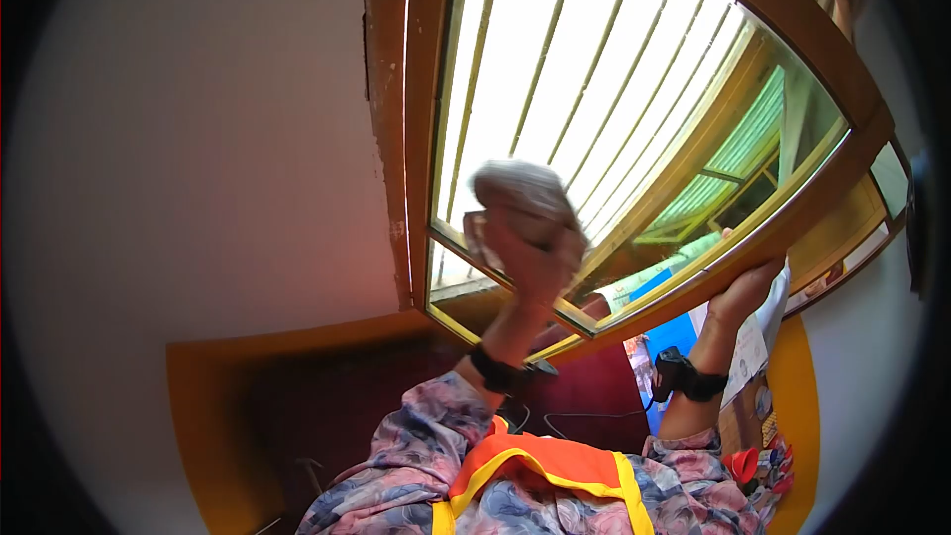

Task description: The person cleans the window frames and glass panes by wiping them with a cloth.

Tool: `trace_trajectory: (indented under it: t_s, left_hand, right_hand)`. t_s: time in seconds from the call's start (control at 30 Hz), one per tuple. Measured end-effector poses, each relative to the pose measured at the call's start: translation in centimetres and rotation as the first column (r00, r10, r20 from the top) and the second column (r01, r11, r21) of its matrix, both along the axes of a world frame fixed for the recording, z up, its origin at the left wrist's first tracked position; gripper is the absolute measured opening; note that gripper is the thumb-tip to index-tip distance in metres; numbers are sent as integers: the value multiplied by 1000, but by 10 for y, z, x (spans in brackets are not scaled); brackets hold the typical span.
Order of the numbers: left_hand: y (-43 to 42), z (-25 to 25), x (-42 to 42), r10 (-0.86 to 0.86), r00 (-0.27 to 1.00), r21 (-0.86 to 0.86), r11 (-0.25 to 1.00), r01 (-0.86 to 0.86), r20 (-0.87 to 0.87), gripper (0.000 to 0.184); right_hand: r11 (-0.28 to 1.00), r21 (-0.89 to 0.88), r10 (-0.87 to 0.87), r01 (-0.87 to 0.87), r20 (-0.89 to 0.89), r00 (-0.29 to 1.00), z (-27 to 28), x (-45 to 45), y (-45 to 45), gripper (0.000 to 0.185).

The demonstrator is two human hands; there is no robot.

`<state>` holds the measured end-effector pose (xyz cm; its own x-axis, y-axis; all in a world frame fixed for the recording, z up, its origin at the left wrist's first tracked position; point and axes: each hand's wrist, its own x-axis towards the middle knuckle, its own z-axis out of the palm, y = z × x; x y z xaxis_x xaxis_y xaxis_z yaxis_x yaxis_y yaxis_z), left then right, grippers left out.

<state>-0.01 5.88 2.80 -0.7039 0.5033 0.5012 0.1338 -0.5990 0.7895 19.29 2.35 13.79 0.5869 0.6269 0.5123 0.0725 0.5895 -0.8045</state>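
My left hand (535, 253), blurred by motion, is closed around a greyish-white cloth (525, 186) in front of the glass pane (594, 69) of a wooden-framed window. The cloth lies over the lower left part of the pane. My right hand (745, 292) grips the lower right edge of the brown window frame (738, 263), its fingers partly hidden by the wood. Both wrists carry black straps with small devices.
Metal bars (545, 50) show through the glass. A pale wall (198, 139) fills the left side. Below are a dark red surface (584, 386) with a cable, blue and white papers (672, 337), and a red item (741, 466) at the lower right.
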Motion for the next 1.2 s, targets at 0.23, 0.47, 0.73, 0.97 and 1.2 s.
trace_trajectory:
  t_s: [0.23, 0.47, 0.73, 0.97, 1.2]
  left_hand:
    - [-10, -62, 46, 183, 618, 335, 932, 138, -764, 43]
    - [7, -63, -117, -470, 802, -546, 588, 596, 369, 60]
    - [11, 118, -146, 366, 698, 54, 903, -426, -616, 72]
    - [29, -11, -129, 295, 703, -103, 880, -464, -648, 83]
    - [8, -54, -105, 24, 984, -409, 907, -96, -178, 74]
  right_hand:
    - [998, 58, 21, -21, 8, 1000, -3, 1, -1, 43]
    - [998, 64, -22, 21, 14, 1000, -7, 4, 1, 35]
    - [994, 95, 63, -61, -20, 998, -15, 14, 3, 35]
    - [996, 85, 43, -37, -62, 997, -11, 7, -1, 34]
    - [994, 68, 92, -81, -183, 979, -12, 6, 0, 38]
